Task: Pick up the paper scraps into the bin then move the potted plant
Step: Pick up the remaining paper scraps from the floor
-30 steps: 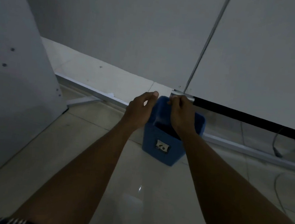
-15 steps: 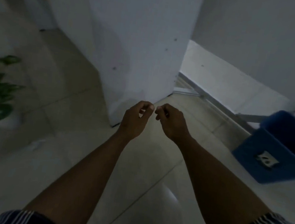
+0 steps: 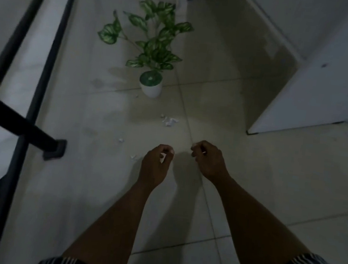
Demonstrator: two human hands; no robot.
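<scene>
Paper scraps (image 3: 169,121) lie on the floor (image 3: 240,172), near side of the potted plant (image 3: 152,64); bin not in view. Left hand (image 3: 155,166) and right hand (image 3: 209,159) loosely curled, grasping nothing visible. Scraps likely light, flimsy: pinch by fingertips.

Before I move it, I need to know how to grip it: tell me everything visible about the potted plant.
The potted plant stands upright on the tiled floor, apart from both hands. Its small, round white pot looks smooth, with a green top. Variegated green-and-white leaves spread above on thin stems. A few paper scraps lie nearby; none visibly touches it.
</scene>
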